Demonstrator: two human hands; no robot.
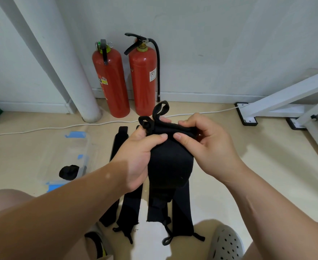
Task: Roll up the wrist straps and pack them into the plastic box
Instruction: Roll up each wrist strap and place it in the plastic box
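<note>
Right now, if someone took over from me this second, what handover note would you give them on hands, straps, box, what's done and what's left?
Left hand: grips the held strap near its top, thumb on the front.
Right hand: fingers pinch the same top edge, where the roll is barely begun.
Plastic box: on the floor to the left; one rolled strap looks to lie inside.
Flat straps: several lie on the floor under the hands.
Done: one packed, it seems.
Left: finish this roll, pack it, roll the rest.
</note>
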